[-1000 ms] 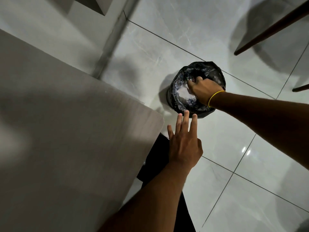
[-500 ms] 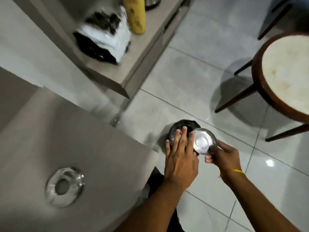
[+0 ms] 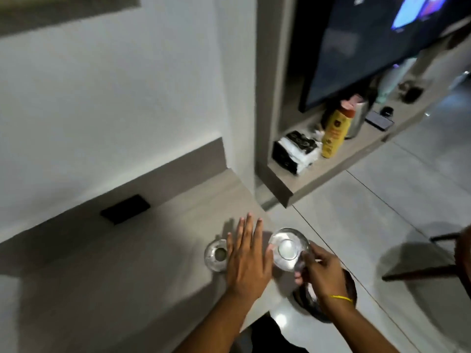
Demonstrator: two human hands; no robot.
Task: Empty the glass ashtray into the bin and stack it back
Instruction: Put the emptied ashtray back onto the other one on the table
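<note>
Right hand (image 3: 318,270), yellow band (image 3: 341,298) at the wrist, pinching the near rim of a round glass ashtray (image 3: 289,248) and holding it tilted above the right edge of the grey surface (image 3: 114,276). Left hand (image 3: 248,258) spread flat, fingers together and pointing far, palm down over the surface just left of the held ashtray; contact with the surface not clear. Second glass ashtray (image 3: 216,255) resting on the surface, partly tucked behind the left hand's outer edge. Dark-lined bin (image 3: 350,284) on the pale tiled floor (image 3: 356,212) near and right, largely hidden behind the right wrist. Black rectangular object (image 3: 125,208) lying at the far side of the surface, against a white wall (image 3: 114,98). Further right, a low shelf (image 3: 331,174) carrying a yellow bottle (image 3: 335,135), a black-and-white package (image 3: 295,151) just beside it, and smaller blurred items. Above the shelf, a large dark television (image 3: 369,47) with a bright patch at its far corner. Dark wooden chair legs (image 3: 420,272) at the right edge, casting a shadow on the tiles.
</note>
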